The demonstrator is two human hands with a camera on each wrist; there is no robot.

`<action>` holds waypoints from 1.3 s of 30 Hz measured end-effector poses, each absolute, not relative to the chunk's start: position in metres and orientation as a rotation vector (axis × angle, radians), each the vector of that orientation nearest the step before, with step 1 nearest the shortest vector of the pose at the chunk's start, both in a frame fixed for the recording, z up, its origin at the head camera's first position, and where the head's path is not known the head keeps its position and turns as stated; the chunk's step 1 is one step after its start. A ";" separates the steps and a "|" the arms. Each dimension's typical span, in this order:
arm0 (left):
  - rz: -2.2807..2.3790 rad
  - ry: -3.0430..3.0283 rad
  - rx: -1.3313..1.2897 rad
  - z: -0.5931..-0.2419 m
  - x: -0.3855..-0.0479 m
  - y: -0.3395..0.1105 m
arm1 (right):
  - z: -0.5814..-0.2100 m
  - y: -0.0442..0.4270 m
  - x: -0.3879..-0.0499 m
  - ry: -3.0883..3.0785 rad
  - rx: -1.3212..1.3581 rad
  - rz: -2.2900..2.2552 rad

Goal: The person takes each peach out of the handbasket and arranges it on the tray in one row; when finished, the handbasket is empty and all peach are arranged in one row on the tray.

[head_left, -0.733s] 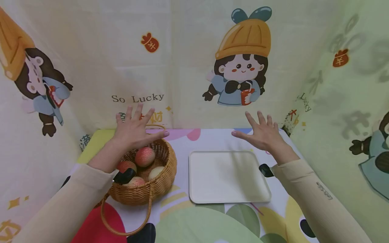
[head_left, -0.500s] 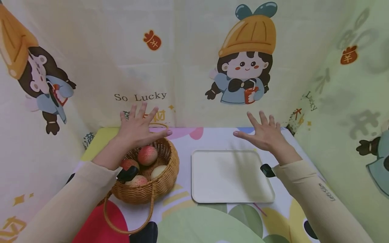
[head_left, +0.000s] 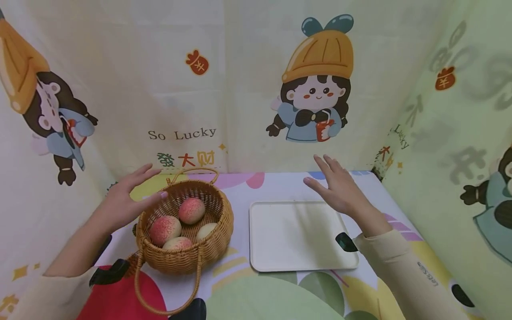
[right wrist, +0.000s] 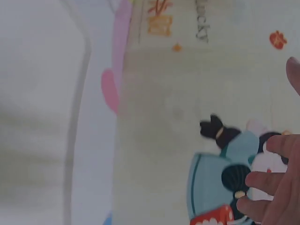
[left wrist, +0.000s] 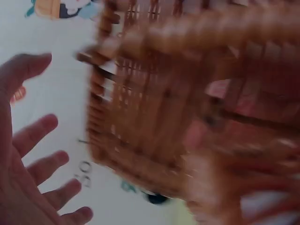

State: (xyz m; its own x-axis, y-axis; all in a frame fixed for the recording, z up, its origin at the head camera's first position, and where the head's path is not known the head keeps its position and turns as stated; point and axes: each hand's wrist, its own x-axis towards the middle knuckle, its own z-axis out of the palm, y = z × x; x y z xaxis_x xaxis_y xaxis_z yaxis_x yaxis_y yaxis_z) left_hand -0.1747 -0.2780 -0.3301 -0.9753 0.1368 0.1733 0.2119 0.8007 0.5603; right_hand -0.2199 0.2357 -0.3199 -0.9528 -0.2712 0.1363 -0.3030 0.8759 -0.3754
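Note:
A wicker basket (head_left: 186, 260) stands on the left of the table and holds several peach-like fruits, among them a red one (head_left: 165, 230) and a pinkish one (head_left: 191, 210). My left hand (head_left: 126, 200) hovers at the basket's left side, fingers extended and thumb apart; in the left wrist view the hand (left wrist: 33, 154) is beside the blurred basket (left wrist: 140, 112), not touching it. A white rectangular tray (head_left: 296, 235) lies right of the basket. Above its right back corner my right hand (head_left: 340, 189) is raised, holding nothing; the right wrist view shows its fingers (right wrist: 267, 183) spread.
One basket handle (head_left: 168, 312) droops toward the front, and the other (head_left: 196, 170) stands up at the back. A patterned cloth (head_left: 272, 293) covers the table. Printed curtains (head_left: 248, 89) enclose the back and both sides.
My left hand has moved left and down, from over the basket to its left side, uncovering the fruits. My right hand has turned slightly and its fingers are closer together.

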 end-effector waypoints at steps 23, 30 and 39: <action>-1.329 -2.713 -0.563 -0.412 -0.165 -0.292 | -0.352 0.044 -0.224 -2.417 1.040 2.043; -1.235 -2.675 -0.569 -0.415 -0.165 -0.295 | -0.347 0.005 -0.226 -2.526 1.180 1.976; -1.188 -2.679 -0.572 -0.416 -0.164 -0.298 | -0.349 -0.029 -0.231 -2.902 1.318 1.399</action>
